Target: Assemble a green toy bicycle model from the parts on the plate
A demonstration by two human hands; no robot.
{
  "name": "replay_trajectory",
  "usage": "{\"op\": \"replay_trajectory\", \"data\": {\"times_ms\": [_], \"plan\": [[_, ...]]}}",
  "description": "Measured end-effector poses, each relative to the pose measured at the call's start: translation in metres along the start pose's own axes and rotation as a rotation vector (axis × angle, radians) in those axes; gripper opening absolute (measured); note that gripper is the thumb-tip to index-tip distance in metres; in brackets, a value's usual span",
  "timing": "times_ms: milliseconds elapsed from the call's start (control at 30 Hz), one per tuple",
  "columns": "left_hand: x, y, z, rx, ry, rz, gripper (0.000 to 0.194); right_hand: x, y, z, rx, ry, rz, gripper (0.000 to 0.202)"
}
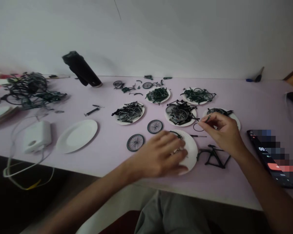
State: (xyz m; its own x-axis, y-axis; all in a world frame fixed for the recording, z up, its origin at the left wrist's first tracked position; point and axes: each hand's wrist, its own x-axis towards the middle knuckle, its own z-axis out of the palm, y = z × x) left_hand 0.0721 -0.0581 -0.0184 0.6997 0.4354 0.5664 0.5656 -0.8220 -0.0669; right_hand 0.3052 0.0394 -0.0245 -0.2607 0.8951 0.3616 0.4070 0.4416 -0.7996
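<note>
right hand [223,131] pinching curved bit [208,119], nearest mini bike frame [217,158] lying sideways, nearside; left hand [158,154] over paper plate [192,152], grip unclear

I have a small dark piece [208,119] pinched at a slant in my right fingers [208,128]; beneath my left hand [161,156], a round white plate [192,151], partly hidden, bears dark parts [177,133].
</note>
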Motion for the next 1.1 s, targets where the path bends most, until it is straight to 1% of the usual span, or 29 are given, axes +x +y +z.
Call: {"op": "replay_trajectory", "data": {"times_ms": [33,67,100,133,167,233,300,367,467,500,633,733,833,933,1033,1100], "plan": [[-0.005,0.017,0.002,-0.001,-0.067,0.016,0.028,0.002,0.002,-0.002,-0.015,0.025,0.003,0.021],[-0.011,0.034,0.005,0.02,-0.1,0.008,0.023,0.003,0.004,-0.003,-0.031,0.043,0.007,0.023],[-0.017,0.049,0.009,0.057,-0.127,-0.008,0.012,0.004,0.006,-0.004,-0.049,0.052,0.012,0.024],[-0.023,0.062,0.013,0.098,-0.122,-0.042,0.002,0.005,0.008,-0.005,-0.066,0.055,0.013,0.025],[-0.029,0.072,0.016,0.147,-0.113,-0.09,0.005,0.006,0.009,-0.005,-0.08,0.051,0.012,0.026],[-0.037,0.083,0.02,0.236,-0.12,-0.147,0.016,0.008,0.01,-0.006,-0.071,0.034,0.023,0.027],[-0.04,0.083,0.019,0.294,-0.143,-0.177,0.021,0.01,0.009,-0.009,0.007,0.007,0.059,0.029],[-0.04,0.079,0.016,0.313,-0.151,-0.181,0.02,0.011,0.007,-0.011,0.089,-0.022,0.098,0.032],[-0.042,0.073,0.009,0.32,-0.127,-0.169,0.02,0.002,0.007,-0.016,0.159,-0.025,0.15,0.034],[-0.045,0.072,0.006,0.326,-0.112,-0.167,0.02,-0.004,0.009,-0.018,0.176,-0.007,0.17,0.034],[-0.065,0.07,-0.006,0.356,-0.056,-0.19,0.023,-0.036,0.018,-0.021,0.181,0.152,0.242,0.03],[-0.084,0.068,-0.017,0.367,-0.093,-0.218,0.028,-0.054,0.02,-0.02,0.173,0.211,0.248,0.026],[-0.101,0.065,-0.025,0.391,-0.14,-0.254,0.032,-0.06,0.019,-0.01,0.182,0.281,0.225,0.024],[-0.109,0.061,-0.029,0.412,-0.155,-0.281,0.032,-0.055,0.02,0.008,0.202,0.335,0.19,0.025],[-0.11,0.058,-0.03,0.422,-0.162,-0.296,0.031,-0.049,0.02,0.032,0.219,0.304,0.154,0.024],[-0.106,0.056,-0.033,0.42,-0.162,-0.308,0.028,-0.044,0.017,0.049,0.246,0.277,0.13,0.024]]}}
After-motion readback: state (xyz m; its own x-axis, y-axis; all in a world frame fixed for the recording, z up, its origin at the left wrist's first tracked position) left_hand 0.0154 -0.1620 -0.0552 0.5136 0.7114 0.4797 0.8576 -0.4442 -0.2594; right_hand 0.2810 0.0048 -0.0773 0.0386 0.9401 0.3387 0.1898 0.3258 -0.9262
